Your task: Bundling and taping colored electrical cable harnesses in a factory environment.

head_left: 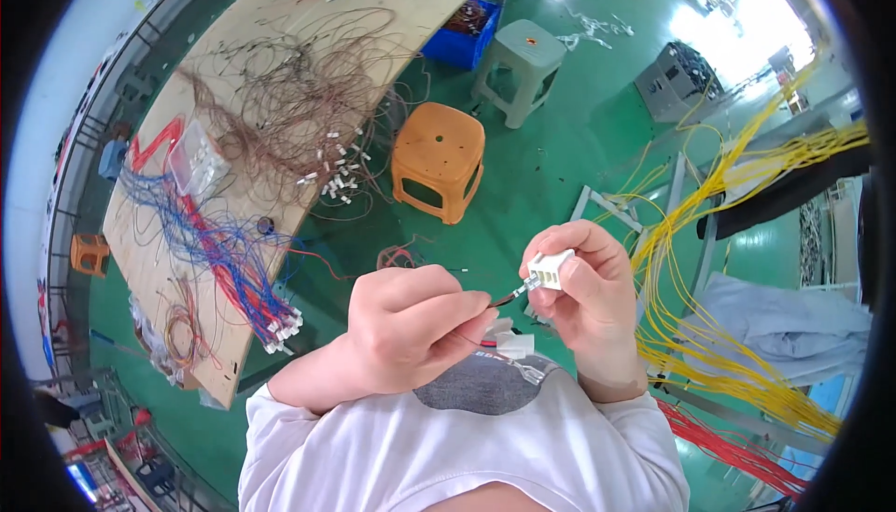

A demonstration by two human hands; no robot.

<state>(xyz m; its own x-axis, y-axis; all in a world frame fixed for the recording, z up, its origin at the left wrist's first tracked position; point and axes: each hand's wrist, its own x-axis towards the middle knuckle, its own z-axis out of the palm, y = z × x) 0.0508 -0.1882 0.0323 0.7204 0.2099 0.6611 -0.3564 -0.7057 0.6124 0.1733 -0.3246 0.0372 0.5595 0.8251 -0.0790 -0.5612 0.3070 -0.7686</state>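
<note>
My left hand (406, 330) is closed, its thumb and finger pinching a dark wire (507, 300). The wire's small metal terminal points at the openings of a white plastic connector housing (549, 270). Whether the tip has entered a slot is too small to tell. My right hand (597, 293) grips that housing between thumb and fingers, the slotted face turned toward the left hand. Just below my hands, in front of my shirt, are more white connector pieces (511, 341) and a bit of red wire, partly hidden by the left hand.
A wooden table (219, 344) on the left carries brown wires (308, 92), blue and red wires (219, 251) and a clear plastic box (196, 162). Ahead stand an orange stool (439, 153), a grey-green stool (525, 55) and a blue bin (462, 36). Yellow wires (691, 223) hang at right.
</note>
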